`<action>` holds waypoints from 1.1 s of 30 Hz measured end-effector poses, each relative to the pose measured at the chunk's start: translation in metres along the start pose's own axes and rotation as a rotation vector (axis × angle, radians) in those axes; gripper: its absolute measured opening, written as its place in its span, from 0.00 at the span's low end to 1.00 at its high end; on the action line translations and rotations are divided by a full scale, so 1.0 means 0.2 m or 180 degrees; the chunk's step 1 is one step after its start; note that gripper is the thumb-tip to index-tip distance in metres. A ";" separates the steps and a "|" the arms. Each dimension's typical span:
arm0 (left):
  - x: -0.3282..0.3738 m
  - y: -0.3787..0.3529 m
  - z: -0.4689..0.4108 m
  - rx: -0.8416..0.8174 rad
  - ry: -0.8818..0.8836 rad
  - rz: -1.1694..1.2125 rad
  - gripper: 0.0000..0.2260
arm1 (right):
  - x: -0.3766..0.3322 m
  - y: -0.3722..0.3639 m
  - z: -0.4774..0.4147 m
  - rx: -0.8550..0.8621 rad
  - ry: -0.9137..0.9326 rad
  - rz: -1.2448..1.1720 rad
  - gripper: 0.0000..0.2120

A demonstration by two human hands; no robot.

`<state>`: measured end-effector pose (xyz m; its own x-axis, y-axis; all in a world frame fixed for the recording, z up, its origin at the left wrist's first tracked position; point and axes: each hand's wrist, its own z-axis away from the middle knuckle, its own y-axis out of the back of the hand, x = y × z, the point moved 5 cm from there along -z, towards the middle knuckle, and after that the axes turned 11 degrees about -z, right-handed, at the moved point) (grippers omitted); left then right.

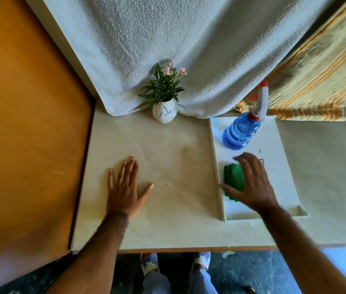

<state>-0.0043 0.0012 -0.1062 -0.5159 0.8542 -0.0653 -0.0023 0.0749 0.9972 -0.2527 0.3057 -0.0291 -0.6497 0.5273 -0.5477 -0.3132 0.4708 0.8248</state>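
My left hand lies flat on the cream table top, fingers straight and spread. My right hand hovers over a folded green cloth in a white tray, fingers spread and slightly bent, thumb by the cloth's near edge; whether it touches the cloth is unclear. A blue spray bottle with a white and red trigger head stands at the tray's far end. A small white vase with green leaves and pink flowers stands at the back of the table.
A grey-white towel hangs behind the table, and a striped yellow cloth hangs at the right. An orange wooden panel borders the table's left side. Below the table's near edge are the person's legs and slippers.
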 end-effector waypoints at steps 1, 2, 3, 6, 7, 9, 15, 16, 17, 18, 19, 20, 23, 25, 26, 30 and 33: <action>0.00 0.00 0.00 0.0005 -0.0002 0.0013 0.41 | 0.02 -0.03 0.05 -0.0284 0.0121 0.0211 0.45; 0.00 0.00 0.00 -0.0010 -0.0005 0.0020 0.41 | 0.05 -0.05 0.09 -0.0445 0.0128 0.0279 0.45; 0.00 0.00 0.00 -0.0038 -0.0010 0.0014 0.42 | 0.08 -0.05 0.12 -0.0522 0.0081 0.0248 0.45; 0.00 0.01 0.00 -0.0077 -0.0023 -0.0031 0.42 | 0.14 -0.06 0.15 -0.0725 0.0159 0.0134 0.44; 0.00 0.01 -0.01 -0.0061 -0.0021 -0.0031 0.42 | 0.15 -0.05 0.15 -0.0831 0.0238 0.0130 0.45; 0.00 0.02 0.00 -0.0022 -0.0008 -0.0031 0.41 | 0.17 -0.05 0.15 -0.1055 0.0300 0.0099 0.49; 0.01 0.04 0.00 0.0040 0.0001 -0.0012 0.41 | 0.10 0.01 0.10 -0.0897 0.0077 0.0053 0.44; 0.01 0.04 0.00 0.0042 0.0007 -0.0001 0.41 | 0.07 0.03 0.09 -0.0734 0.0006 0.0025 0.42; 0.01 0.04 0.00 0.0052 0.0013 0.0006 0.41 | 0.04 0.05 0.09 -0.0562 -0.0028 -0.0010 0.40; 0.01 0.04 0.00 0.0065 0.0018 0.0010 0.40 | 0.01 0.07 0.08 -0.0405 0.0013 -0.0054 0.39; 0.01 0.04 0.00 0.0074 0.0017 0.0011 0.40 | -0.03 0.08 0.06 -0.0267 0.0153 -0.0100 0.38; 0.01 0.04 0.00 0.0079 0.0012 0.0012 0.40 | -0.08 0.09 0.03 -0.0158 0.0379 -0.0145 0.36; 0.01 0.04 -0.01 0.0057 0.0000 0.0023 0.40 | -0.30 0.05 -0.12 -0.0088 0.1192 -0.0233 0.25; 0.01 0.03 -0.01 -0.0004 -0.0005 0.0050 0.41 | -0.46 -0.05 -0.24 -0.0231 0.1701 -0.0186 0.20; 0.00 0.02 -0.01 -0.0041 -0.0010 0.0058 0.41 | -0.53 -0.11 -0.29 -0.0327 0.1933 -0.0141 0.19; 0.00 0.00 -0.01 -0.0147 0.0011 0.0048 0.42 | -0.73 -0.34 -0.52 -0.0586 0.2602 0.0119 0.17; -0.01 -0.02 -0.01 -0.0220 -0.0003 -0.0039 0.43 | -0.83 -0.43 -0.71 -0.0619 0.2936 0.0377 0.18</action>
<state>-0.0058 -0.0013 -0.1100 -0.5146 0.8539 -0.0776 -0.0677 0.0497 0.9965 -0.2170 0.0778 0.0106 -0.9494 -0.2418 -0.2005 -0.2662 0.2802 0.9223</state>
